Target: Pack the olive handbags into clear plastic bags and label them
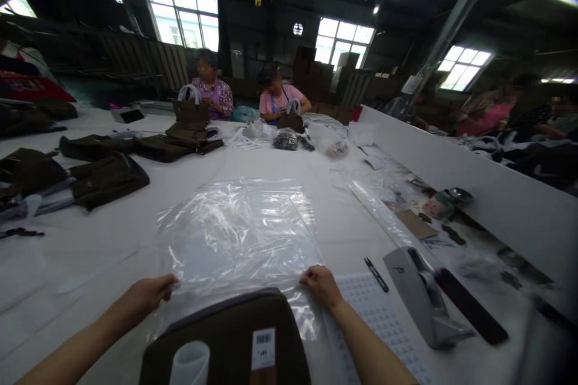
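A large clear plastic bag (244, 228) lies flat and wrinkled on the white table. My left hand (153, 290) pinches its near left edge, and my right hand (320, 284) grips the near right edge. Just below both hands, closest to me, is a dark olive bag (221, 331) with a barcode tag (263, 349) on its front. A whitish translucent tube or roll (190, 363) rests against that bag. The lower part of the bag is cut off by the frame.
To the right lie a sheet of printed labels (374, 319), thread snips (376, 274), a grey tape dispenser (422, 295) and a long black object (472, 307). Dark bags (108, 177) are piled at left. Two people (280, 96) work across the table. A white partition (451, 156) borders the right.
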A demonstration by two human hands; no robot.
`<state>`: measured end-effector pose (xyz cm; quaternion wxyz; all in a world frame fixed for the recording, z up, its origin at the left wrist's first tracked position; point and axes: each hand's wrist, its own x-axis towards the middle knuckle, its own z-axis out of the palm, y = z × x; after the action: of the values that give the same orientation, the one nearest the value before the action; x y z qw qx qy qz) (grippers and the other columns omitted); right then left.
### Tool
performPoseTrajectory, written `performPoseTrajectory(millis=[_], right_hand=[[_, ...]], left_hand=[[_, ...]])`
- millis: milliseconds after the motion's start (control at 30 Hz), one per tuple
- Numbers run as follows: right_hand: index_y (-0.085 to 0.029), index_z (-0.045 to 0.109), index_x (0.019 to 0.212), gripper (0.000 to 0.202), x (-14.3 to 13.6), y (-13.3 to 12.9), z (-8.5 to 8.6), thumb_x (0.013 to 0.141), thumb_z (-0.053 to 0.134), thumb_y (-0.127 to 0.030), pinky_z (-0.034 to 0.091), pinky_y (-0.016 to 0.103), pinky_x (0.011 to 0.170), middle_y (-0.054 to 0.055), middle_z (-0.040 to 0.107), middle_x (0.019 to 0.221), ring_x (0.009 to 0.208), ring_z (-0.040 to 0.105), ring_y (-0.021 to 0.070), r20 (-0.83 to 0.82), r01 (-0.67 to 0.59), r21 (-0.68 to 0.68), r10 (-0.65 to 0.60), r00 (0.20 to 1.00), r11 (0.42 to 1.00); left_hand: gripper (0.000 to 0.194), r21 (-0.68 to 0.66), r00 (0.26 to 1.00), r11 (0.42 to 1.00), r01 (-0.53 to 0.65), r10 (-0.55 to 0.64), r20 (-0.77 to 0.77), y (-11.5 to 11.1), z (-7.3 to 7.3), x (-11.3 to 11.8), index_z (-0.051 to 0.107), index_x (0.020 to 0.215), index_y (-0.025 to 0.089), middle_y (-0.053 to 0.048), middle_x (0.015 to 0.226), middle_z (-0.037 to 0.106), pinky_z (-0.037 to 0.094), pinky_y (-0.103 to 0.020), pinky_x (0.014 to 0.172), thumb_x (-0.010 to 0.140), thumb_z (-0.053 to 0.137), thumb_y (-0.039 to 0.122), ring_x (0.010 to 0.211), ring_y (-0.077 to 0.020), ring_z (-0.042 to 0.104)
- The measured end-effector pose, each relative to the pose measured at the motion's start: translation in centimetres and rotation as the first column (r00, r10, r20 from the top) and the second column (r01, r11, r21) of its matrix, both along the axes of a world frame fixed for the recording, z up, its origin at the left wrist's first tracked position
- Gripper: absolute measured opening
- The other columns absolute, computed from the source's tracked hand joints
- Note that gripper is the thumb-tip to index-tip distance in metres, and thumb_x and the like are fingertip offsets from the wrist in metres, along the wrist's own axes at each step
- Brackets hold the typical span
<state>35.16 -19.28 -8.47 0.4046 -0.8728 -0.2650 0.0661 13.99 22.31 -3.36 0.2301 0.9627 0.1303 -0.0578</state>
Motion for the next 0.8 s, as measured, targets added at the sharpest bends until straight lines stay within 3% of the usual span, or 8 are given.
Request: performPoseTrajectory(millis=[133,267,367,500,567,633,733,800], right_hand=[[-0.020,0.062,0.068,0.030,0.4,-0.3,0.3,0.078,0.052,-0.046,0.043,0.029,0.064,0.001,0.061,0.065,0.064,0.055,0.0175,-0.124,0.074,0.139,-0.057,0.991,0.988],[-0.018,0.060,0.091,0.044,1.0,-0.6,0.4,0.081,0.041,-0.056,0.041,0.026,0.049,0.001,0.060,0.068,0.051,0.052,0.0144,-0.266,0.213,0.276,-0.139,0.954,0.937],[-0.018,0.056,0.096,0.047,1.3,-1.0,0.4,0.079,0.043,-0.059,0.031,0.023,0.039,-0.002,0.056,0.066,0.042,0.043,0.0109,-0.343,0.311,0.329,-0.193,0.919,0.892],[-0.018,0.056,0.073,0.040,1.2,-1.4,0.8,0.072,0.057,-0.058,0.027,0.022,0.038,-0.003,0.052,0.057,0.041,0.039,0.0094,-0.409,0.331,0.328,-0.182,0.894,0.885],[-0.018,0.053,0.064,0.041,1.2,-1.5,1.1,0.072,0.056,-0.058,0.026,0.022,0.039,-0.005,0.046,0.047,0.040,0.037,0.0097,-0.431,0.334,0.314,-0.180,0.884,0.889],[-0.017,0.055,0.062,0.043,1.1,-1.6,1.2,0.074,0.052,-0.059,0.028,0.023,0.041,-0.004,0.046,0.046,0.042,0.039,0.0110,-0.445,0.332,0.305,-0.175,0.878,0.893],[-0.017,0.061,0.076,0.040,1.2,-1.5,0.9,0.073,0.053,-0.056,0.035,0.025,0.047,-0.002,0.054,0.054,0.050,0.046,0.0140,-0.448,0.336,0.313,-0.174,0.877,0.888],[-0.018,0.060,0.087,0.039,1.2,-1.5,0.5,0.071,0.056,-0.053,0.037,0.026,0.049,-0.003,0.053,0.055,0.052,0.047,0.0151,-0.459,0.350,0.342,-0.170,0.872,0.872]], left_hand=[[0.037,0.044,0.998,0.998,-0.045,0.043,0.044,-0.8,1.8,0.5,0.060,0.073,0.021,0.002,0.059,0.060,0.040,-0.023,0.060,0.081,0.044,0.054,0.058,-0.0158,0.057],[0.029,-0.085,0.989,0.996,0.009,0.004,0.145,-1.2,3.3,0.6,0.065,0.080,0.023,-0.002,0.083,0.068,0.044,-0.027,0.073,0.077,0.051,0.049,0.079,-0.0205,0.062],[0.033,-0.255,0.971,0.958,-0.131,0.176,0.161,-1.1,3.3,0.3,0.065,0.083,0.022,-0.003,0.082,0.069,0.046,-0.029,0.072,0.078,0.046,0.049,0.075,-0.0208,0.063],[0.040,-0.281,0.921,0.910,-0.305,0.357,0.158,-1.7,3.9,0.3,0.061,0.070,0.019,0.004,0.049,0.055,0.041,-0.024,0.052,0.080,0.043,0.054,0.044,-0.0135,0.050],[0.040,-0.356,0.885,0.871,-0.339,0.423,0.193,-2.0,4.8,0.5,0.059,0.061,0.018,0.005,0.045,0.051,0.040,-0.023,0.052,0.076,0.051,0.055,0.044,-0.0125,0.048],[0.037,-0.499,0.851,0.809,-0.310,0.470,0.234,-2.3,5.8,0.8,0.061,0.063,0.017,0.002,0.058,0.062,0.044,-0.024,0.060,0.072,0.058,0.053,0.059,-0.0149,0.056],[0.042,-0.678,0.811,0.694,-0.243,0.529,0.251,-2.8,6.9,1.1,0.063,0.079,0.014,-0.008,0.089,0.069,0.048,-0.031,0.077,0.077,0.052,0.055,0.083,-0.0201,0.062],[0.047,-0.728,0.797,0.648,-0.224,0.552,0.247,-3.3,7.2,1.3,0.060,0.088,0.013,-0.011,0.092,0.069,0.051,-0.036,0.077,0.080,0.045,0.057,0.079,-0.0197,0.064]])
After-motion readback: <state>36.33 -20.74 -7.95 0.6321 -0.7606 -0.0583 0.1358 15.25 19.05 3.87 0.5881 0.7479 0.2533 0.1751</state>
